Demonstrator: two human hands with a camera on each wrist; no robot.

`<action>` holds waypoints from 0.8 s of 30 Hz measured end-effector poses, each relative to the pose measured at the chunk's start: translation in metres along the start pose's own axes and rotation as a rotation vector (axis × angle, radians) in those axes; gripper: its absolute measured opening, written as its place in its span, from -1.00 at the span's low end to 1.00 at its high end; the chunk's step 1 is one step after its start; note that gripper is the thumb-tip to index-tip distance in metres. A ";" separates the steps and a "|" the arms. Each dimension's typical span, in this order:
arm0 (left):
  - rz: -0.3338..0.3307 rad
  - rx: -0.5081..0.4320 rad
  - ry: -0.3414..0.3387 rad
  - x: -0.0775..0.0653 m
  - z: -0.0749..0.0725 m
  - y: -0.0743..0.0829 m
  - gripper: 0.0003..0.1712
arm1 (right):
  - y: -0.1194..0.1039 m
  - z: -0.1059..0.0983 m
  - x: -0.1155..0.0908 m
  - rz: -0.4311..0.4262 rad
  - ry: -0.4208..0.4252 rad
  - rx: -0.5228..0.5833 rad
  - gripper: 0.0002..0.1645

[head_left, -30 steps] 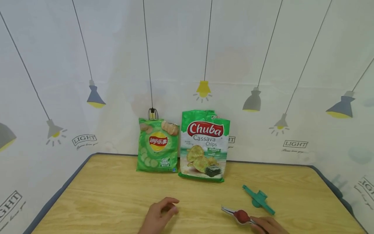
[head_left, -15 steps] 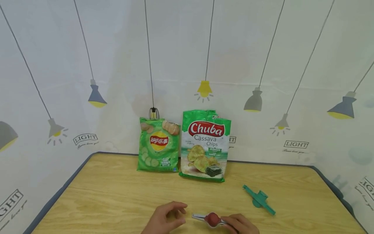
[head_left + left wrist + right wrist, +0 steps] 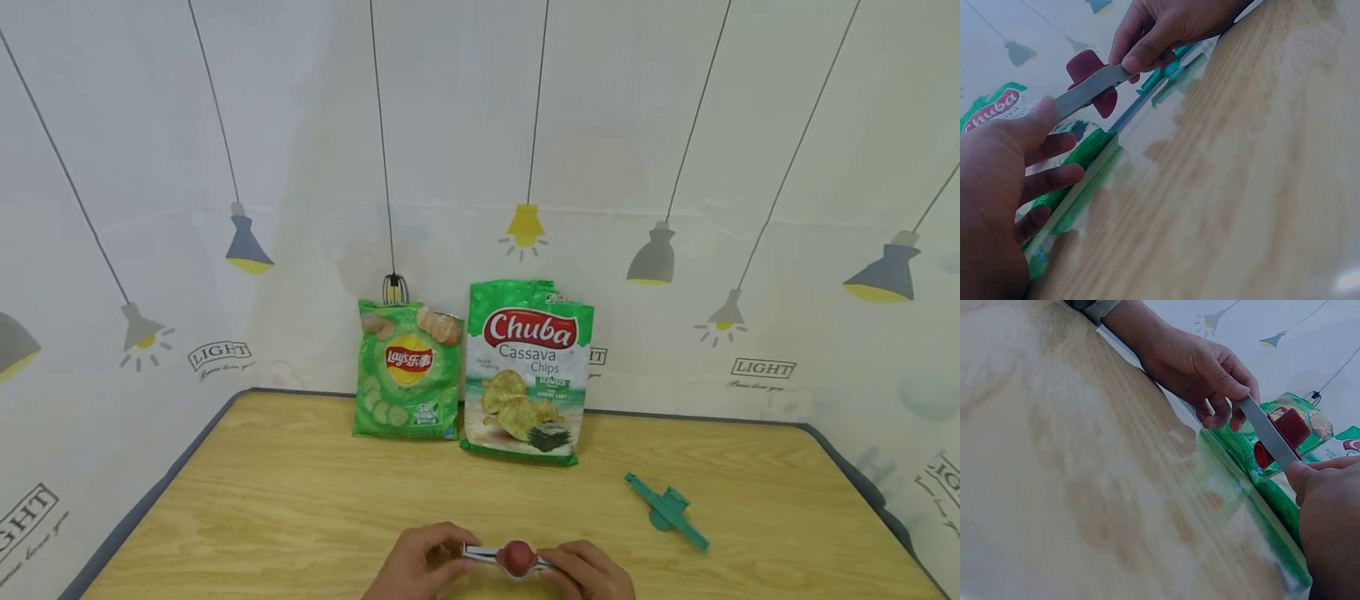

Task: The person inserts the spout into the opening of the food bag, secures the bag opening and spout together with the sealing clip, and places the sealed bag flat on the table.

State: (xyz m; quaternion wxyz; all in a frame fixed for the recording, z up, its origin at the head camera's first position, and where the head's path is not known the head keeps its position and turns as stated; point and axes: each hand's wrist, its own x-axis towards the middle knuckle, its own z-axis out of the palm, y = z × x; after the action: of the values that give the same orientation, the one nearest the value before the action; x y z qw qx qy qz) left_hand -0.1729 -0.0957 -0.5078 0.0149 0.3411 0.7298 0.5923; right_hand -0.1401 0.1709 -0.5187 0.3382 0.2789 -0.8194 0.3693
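Note:
A grey-white bag sealing clip with a dark red capped spout (image 3: 517, 557) is held level between both hands above the front of the table. My left hand (image 3: 422, 560) pinches its left end between thumb and forefinger. In the left wrist view, the other fingers of that hand stand loosely bent, off the clip (image 3: 1096, 84). The clip's right end is pinched by my right hand (image 3: 588, 570). A teal bag clip (image 3: 667, 510) of similar shape lies on the table to the right, apart from both hands.
A green Lay's chip bag (image 3: 408, 375) and a larger Chuba cassava chip bag (image 3: 527, 375) stand upright at the back of the wooden table (image 3: 285, 483), side by side against the lamp-printed backdrop (image 3: 450, 125).
My right hand has moved left, bringing the red-capped bag clip across to my left hand. The left hand has shifted slightly right and now pinches the clip's free end.

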 end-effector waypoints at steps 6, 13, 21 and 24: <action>0.016 0.039 0.027 0.000 0.000 0.001 -0.77 | -0.001 0.001 0.000 0.024 0.007 -0.004 -0.57; 0.084 0.119 0.065 -0.001 0.001 -0.002 -0.85 | -0.005 0.000 -0.001 0.098 -0.025 -0.011 -0.52; 0.065 0.162 0.082 -0.001 0.001 -0.003 -0.88 | -0.005 0.000 -0.004 0.121 -0.064 0.075 -0.60; 0.084 0.174 0.085 -0.001 0.000 -0.002 -0.90 | -0.004 0.000 -0.003 0.110 -0.056 0.065 -0.57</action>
State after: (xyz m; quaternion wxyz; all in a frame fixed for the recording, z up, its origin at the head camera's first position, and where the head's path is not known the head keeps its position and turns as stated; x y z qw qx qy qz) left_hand -0.1727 -0.0960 -0.5099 -0.0706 0.3461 0.7636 0.5406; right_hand -0.1353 0.1690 -0.5197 0.2853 0.2544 -0.8302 0.4057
